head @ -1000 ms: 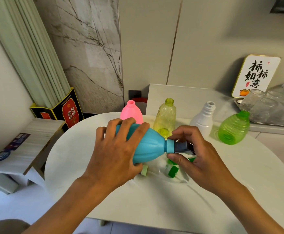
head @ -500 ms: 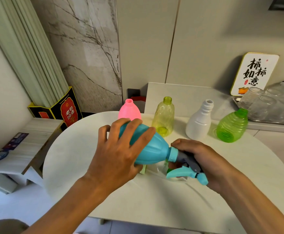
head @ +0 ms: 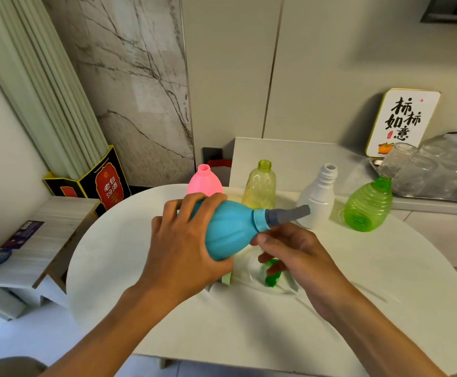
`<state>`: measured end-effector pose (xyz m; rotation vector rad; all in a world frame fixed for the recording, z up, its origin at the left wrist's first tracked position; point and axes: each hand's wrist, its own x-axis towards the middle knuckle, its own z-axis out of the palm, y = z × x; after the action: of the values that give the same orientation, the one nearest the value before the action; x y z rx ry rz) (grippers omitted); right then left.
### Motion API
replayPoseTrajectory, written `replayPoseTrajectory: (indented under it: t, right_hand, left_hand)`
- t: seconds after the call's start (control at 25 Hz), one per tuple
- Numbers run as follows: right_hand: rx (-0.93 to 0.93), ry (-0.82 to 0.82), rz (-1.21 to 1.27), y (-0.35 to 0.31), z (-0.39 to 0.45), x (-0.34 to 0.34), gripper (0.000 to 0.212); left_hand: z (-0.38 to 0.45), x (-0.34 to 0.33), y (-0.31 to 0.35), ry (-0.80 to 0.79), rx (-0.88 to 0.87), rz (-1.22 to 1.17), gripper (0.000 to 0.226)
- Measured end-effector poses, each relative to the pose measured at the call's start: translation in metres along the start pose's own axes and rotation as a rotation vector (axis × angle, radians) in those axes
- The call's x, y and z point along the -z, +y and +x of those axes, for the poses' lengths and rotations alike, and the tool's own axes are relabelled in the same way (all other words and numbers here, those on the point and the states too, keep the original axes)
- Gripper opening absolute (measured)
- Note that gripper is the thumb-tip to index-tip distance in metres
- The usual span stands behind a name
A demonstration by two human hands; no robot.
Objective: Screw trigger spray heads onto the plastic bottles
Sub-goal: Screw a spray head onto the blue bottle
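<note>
- The round white table [head: 385,281] carries the whole job, with four uncapped bottles standing along its far edge: pink bottle [head: 204,180], yellow-green bottle [head: 260,185], white bottle [head: 320,195] and squat green bottle [head: 368,206].
- Your left hand [head: 184,248] wraps the fat base of the blue bottle [head: 231,229], holding it clear of the table and nearly on its side, long axis running left to right with the neck rising slightly toward the white bottle.
- Your right hand [head: 295,254] sits just below the neck, thumb tip touching the blue collar [head: 258,220]; fingers are curled narrow and grip nothing that can be seen. It is the nearer hand to the thread, and the collar lies just up and left of it.
- The grey spray head [head: 287,213] juts out along the bottle's axis, nozzle pointing right; how far it is seated cannot be told, so further turns of the collar may be needed.
- A clear bag [head: 252,273] beneath your hands holds a green spray head [head: 272,278], partly hidden.
</note>
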<state>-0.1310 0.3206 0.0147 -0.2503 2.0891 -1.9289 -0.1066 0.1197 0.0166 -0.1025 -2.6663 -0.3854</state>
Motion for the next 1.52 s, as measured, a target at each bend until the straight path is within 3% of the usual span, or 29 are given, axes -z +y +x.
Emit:
replayPoseTrajectory:
  t: [0.12,0.16,0.24,0.32,0.4,0.52,0.68,0.8,0.88,0.96,1.04,1.16,1.24,1.32,1.4,1.52]
  right_hand:
    - [0.063,-0.055,-0.441,-0.009,-0.003,0.015,0.030]
    - [0.147,-0.041,-0.464,-0.013,-0.004,0.022,0.032]
    - [0.394,0.110,-0.375,-0.023,-0.005,0.035,0.022]
    - [0.553,0.240,-0.568,-0.025,-0.004,0.038,0.023]
    - [0.511,0.183,-0.634,-0.017,-0.002,0.031,0.026]
    - [0.367,0.091,-0.413,-0.008,0.001,0.024,0.016]
    - [0.120,0.071,-0.187,-0.009,0.002,0.026,0.023]
    - [-0.008,0.017,0.101,-0.014,0.007,0.034,0.034]
    - [-0.022,-0.040,0.404,-0.020,0.009,0.042,0.039]
    - [0.006,-0.125,0.495,-0.016,0.009,0.040,0.033]
    - [0.031,-0.241,0.550,-0.007,0.008,0.030,0.042]
    - [0.096,-0.208,0.642,-0.001,0.006,0.016,0.041]
    - [0.100,-0.051,0.611,0.001,0.008,0.011,0.038]
    - [0.101,-0.008,0.549,0.002,0.009,0.010,0.044]
    - [0.109,-0.117,0.557,-0.001,0.009,0.012,0.049]
    - [0.121,-0.317,0.621,-0.008,0.010,0.021,0.051]
  left_hand:
    - [-0.001,-0.001,-0.004,-0.024,0.062,-0.006,0.093]
    - [-0.002,-0.001,-0.007,-0.028,0.068,0.011,0.093]
    - [-0.001,0.000,-0.012,-0.027,0.059,0.048,0.092]
    - [-0.001,0.000,-0.011,-0.021,0.024,0.075,0.090]
    - [-0.001,-0.002,-0.008,-0.001,-0.041,0.105,0.089]
    - [-0.002,-0.006,-0.008,0.030,-0.136,0.171,0.091]
    - [-0.005,-0.006,-0.008,0.002,-0.180,0.172,0.092]
    - [-0.005,-0.001,-0.001,-0.131,-0.062,-0.166,0.086]
    - [-0.002,0.002,0.004,-0.344,0.097,-0.643,0.078]
    - [-0.003,0.003,0.007,-0.602,0.239,-1.131,0.058]
    - [-0.006,0.003,0.012,-0.777,0.311,-1.335,0.045]
    - [-0.012,-0.003,0.020,-0.791,0.340,-1.422,0.049]
    - [-0.014,-0.006,0.025,-0.623,0.302,-1.238,0.063]
    - [-0.018,-0.007,0.031,-0.515,0.262,-1.095,0.072]
    - [-0.018,-0.005,0.029,-0.589,0.253,-1.162,0.068]
    - [-0.012,0.005,0.020,-0.830,0.195,-1.359,0.059]
